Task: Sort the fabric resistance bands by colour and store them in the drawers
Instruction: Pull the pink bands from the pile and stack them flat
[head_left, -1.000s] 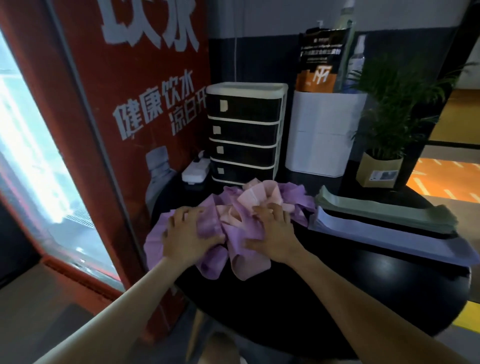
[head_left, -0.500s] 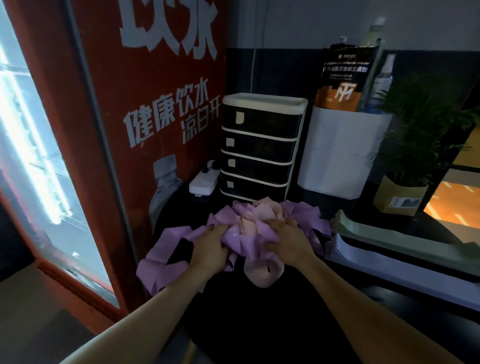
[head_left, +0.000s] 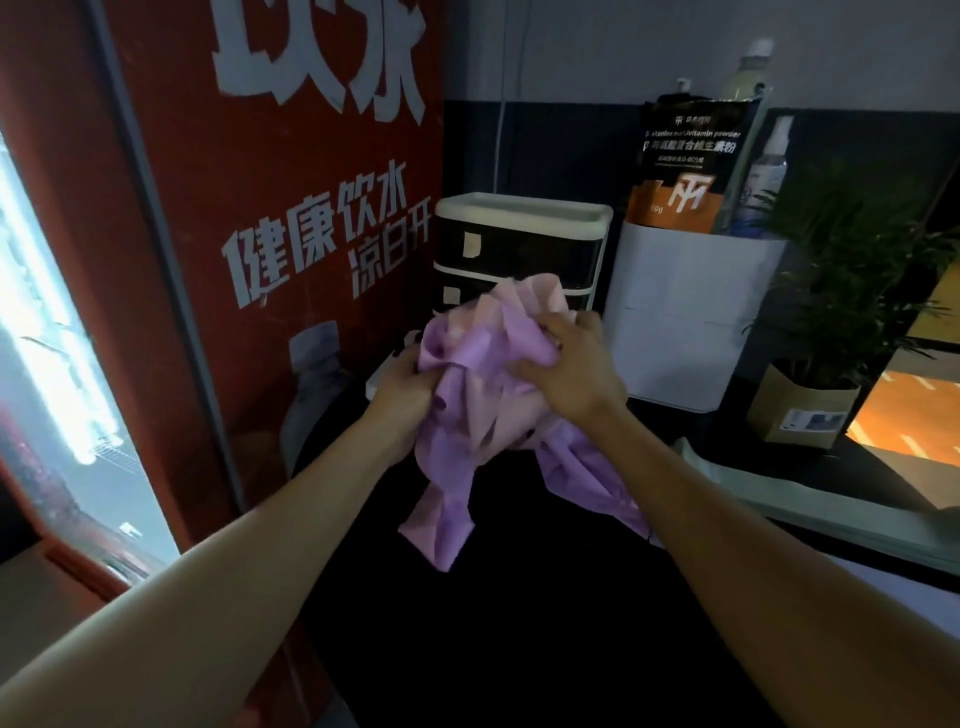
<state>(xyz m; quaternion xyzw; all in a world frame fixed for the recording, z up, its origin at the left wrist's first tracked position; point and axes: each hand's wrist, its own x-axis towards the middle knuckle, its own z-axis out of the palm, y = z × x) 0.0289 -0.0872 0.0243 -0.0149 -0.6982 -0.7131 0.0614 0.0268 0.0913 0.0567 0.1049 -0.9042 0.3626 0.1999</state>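
Purple-pink bands (head_left: 483, 395) now lifted off table, bunched tighter; left hand (head_left: 402, 400), right hand (head_left: 569, 376) grip them.

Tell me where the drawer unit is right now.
In the head view the drawer unit stands at the back of the black table, centre frame, between the red poster panel and the white box, partly hidden behind the purple bands.

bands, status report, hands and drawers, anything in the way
Left hand and right hand both grip the purple and pink bands, lifted as one bunch. Drawer unit behind, drawers closed. Bunch unsorted.
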